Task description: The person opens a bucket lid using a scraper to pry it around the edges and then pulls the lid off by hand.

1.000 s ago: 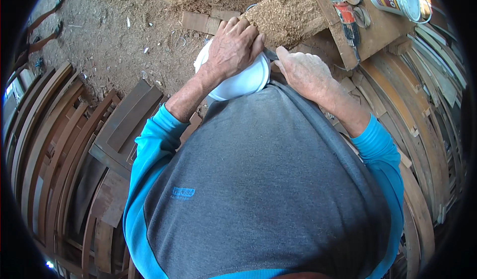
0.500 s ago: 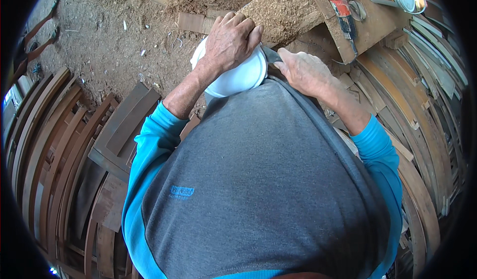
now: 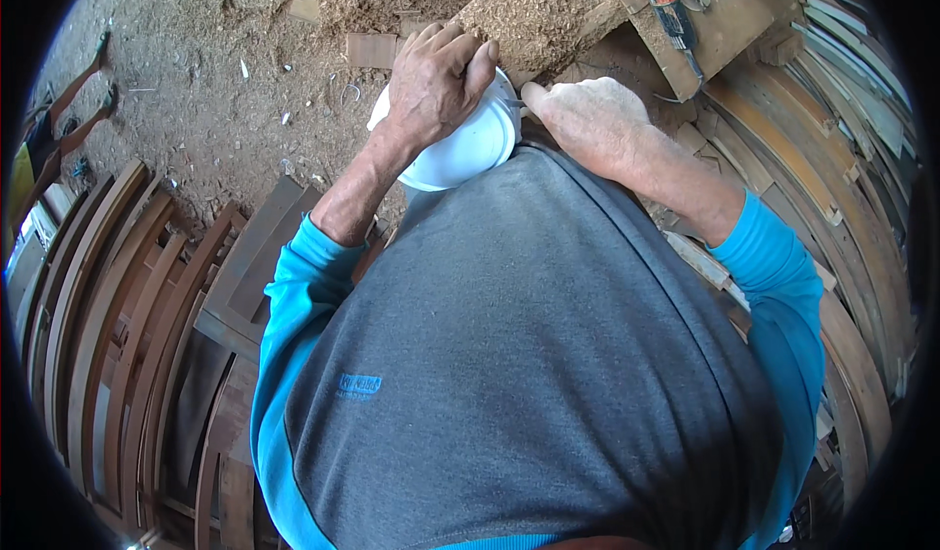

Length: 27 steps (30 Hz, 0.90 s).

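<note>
White round container (image 3: 462,146) sits just before the torso (image 3: 529,354); left hand (image 3: 431,85) curled over its far edge, presumably to steady it. Right hand (image 3: 595,124) closed round a thin tool (image 3: 516,102) (mostly hidden) at the right rim. Grinder (image 3: 665,3): far right, on surface (image 3: 739,23).

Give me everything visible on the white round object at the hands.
The white round object looks like smooth plastic, with a ridged rim showing at its right side. The left hand lies across its top, covering much of it; those fingertips are hidden. The right hand is at its right edge, where a thin grey tool shows. Its near edge meets the grey shirt in view; contact is unclear. Its underside and support are hidden.
</note>
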Available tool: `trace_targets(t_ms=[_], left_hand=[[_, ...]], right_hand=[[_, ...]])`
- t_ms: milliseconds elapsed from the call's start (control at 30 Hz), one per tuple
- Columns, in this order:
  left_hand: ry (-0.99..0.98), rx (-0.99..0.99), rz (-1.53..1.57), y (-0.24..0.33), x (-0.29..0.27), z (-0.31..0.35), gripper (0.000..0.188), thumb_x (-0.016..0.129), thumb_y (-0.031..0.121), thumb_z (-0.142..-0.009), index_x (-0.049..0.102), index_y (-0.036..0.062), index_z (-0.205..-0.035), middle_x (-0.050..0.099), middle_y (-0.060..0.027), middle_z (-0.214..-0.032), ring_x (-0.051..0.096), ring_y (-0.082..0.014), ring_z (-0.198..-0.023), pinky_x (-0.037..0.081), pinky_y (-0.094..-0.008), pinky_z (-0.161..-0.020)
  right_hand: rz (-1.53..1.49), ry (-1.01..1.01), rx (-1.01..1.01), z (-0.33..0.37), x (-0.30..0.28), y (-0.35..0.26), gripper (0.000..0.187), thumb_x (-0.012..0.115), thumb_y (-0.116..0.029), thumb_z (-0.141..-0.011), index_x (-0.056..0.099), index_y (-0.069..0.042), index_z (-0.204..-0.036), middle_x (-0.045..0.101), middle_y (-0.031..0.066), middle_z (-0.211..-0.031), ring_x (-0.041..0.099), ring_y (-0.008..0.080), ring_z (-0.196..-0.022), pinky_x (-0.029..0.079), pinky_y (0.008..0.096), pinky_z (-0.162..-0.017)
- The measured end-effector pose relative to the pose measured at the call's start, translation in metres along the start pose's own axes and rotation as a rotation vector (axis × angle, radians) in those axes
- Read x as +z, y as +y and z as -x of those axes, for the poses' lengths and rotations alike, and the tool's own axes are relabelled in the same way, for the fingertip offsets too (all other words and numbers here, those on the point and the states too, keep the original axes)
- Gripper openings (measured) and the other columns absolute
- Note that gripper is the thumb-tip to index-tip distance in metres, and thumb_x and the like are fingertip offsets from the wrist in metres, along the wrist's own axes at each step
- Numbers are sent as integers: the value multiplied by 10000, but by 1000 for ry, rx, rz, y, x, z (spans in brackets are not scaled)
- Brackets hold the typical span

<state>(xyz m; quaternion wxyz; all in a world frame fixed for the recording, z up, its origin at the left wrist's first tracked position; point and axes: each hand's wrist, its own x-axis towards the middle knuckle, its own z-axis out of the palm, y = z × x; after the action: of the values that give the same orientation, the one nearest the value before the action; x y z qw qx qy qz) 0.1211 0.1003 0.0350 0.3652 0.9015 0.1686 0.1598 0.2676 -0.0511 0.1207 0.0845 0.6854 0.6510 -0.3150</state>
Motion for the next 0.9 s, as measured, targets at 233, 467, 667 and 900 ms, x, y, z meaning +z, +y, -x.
trace_targets(t_ms=[233,467,667,900], left_hand=[[-14,-13,-52,-7,0,-1,354,607,289,-995,605,57,-728,564,-76,-725,580,-257,-748,475,-408,-750],[-9,-15,-72,-8,8,-7,371,598,290,-1006,604,37,-734,560,-97,-732,576,-277,-744,485,-417,-722],[-57,-70,-106,-13,10,-5,362,596,340,-996,682,67,-774,595,-94,-752,597,-271,-784,478,-412,-766],[-46,-57,-113,-6,9,-8,386,536,298,-1028,610,29,-761,579,-117,-749,593,-301,-781,489,-432,-763]], right_hand=[[-448,-97,95,-3,21,32,309,546,-310,-1016,559,-1,-1019,683,263,-843,692,444,-857,518,546,-761],[-559,560,280,-60,128,93,241,513,-210,-1001,508,31,-1003,613,284,-819,608,491,-820,457,537,-727],[-489,660,309,-92,132,96,217,538,-180,-981,543,32,-1027,604,278,-910,602,480,-897,474,538,-784],[-576,677,123,-72,100,70,293,612,-292,-979,662,-20,-1074,671,184,-969,662,308,-902,530,450,-809]])
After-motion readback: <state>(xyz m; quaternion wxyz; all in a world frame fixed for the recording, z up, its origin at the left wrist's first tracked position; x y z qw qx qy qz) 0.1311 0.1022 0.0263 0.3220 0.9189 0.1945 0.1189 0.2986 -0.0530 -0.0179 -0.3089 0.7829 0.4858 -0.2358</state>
